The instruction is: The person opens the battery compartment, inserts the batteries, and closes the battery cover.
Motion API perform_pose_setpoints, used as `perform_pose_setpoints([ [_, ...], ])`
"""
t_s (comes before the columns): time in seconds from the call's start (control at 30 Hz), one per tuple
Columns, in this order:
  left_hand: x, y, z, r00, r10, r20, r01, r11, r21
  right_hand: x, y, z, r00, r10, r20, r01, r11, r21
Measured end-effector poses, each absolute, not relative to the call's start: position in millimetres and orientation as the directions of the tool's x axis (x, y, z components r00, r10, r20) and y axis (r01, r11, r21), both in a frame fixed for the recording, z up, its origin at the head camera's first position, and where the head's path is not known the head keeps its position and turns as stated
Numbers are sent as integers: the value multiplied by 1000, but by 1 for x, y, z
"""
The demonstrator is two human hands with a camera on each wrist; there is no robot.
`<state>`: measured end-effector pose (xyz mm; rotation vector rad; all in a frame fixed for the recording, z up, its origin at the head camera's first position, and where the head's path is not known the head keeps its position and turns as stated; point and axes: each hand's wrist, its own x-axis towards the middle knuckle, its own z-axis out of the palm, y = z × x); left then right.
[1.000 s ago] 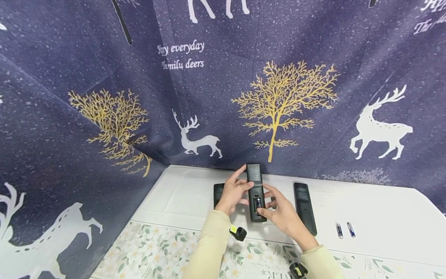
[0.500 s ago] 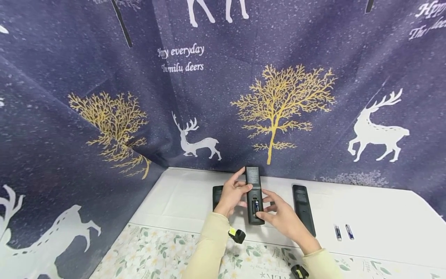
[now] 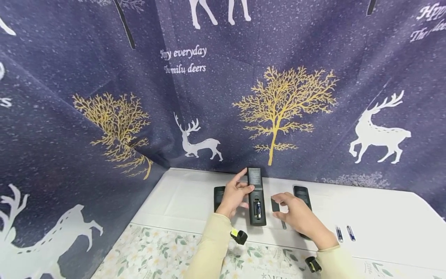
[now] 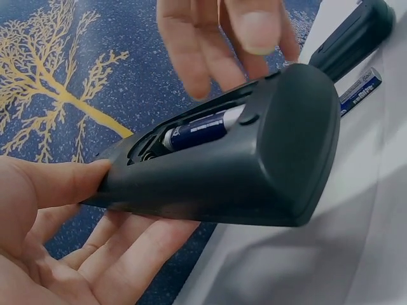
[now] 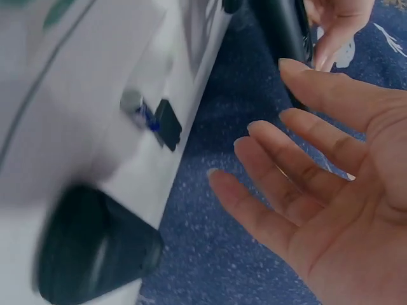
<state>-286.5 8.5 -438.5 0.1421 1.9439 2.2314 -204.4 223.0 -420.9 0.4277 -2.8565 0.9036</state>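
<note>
My left hand [image 3: 234,197] grips a dark remote control [image 3: 255,182], back side up, with the thumb on its back and the fingers beneath. Its battery compartment is uncovered. A blue and silver battery [image 4: 202,130] lies inside, beside a visible spring. To the right of the remote, my right hand [image 3: 296,215] hovers over the table with fingers spread and bent a little. Nothing shows between those fingers in the right wrist view. Below them on the table lie a small dark battery cover [image 5: 168,125] and a loose battery [image 5: 138,109].
A second remote [image 3: 218,197] lies behind my left hand. Another remote [image 3: 301,193] on the right is partly hidden by my right hand. Two batteries [image 3: 339,234] lie farther right on the white table [image 3: 383,217]. A patterned blue cloth [image 3: 216,97] hangs behind.
My right hand has left the remote's compartment and moved right, exposing the battery inside and the cover on the table. My left hand keeps its grip on the remote.
</note>
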Motion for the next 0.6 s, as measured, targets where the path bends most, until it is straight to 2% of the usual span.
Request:
perform_pose_setpoints([
  [0.13,-286,8,-438,-979,197,-47,-74,-130,989,-206,227,-419,-947,-268,178,-321,833,-451],
  [0.3,-287,8,-438,-981,187,-42,-70,-144,987,-208,229,-420,-945,-310,103,-326,870,-369],
  [0.6,-287,8,-437,-983,182,-40,-68,-152,986,-210,229,-426,-949,-315,8,-304,908,-289],
])
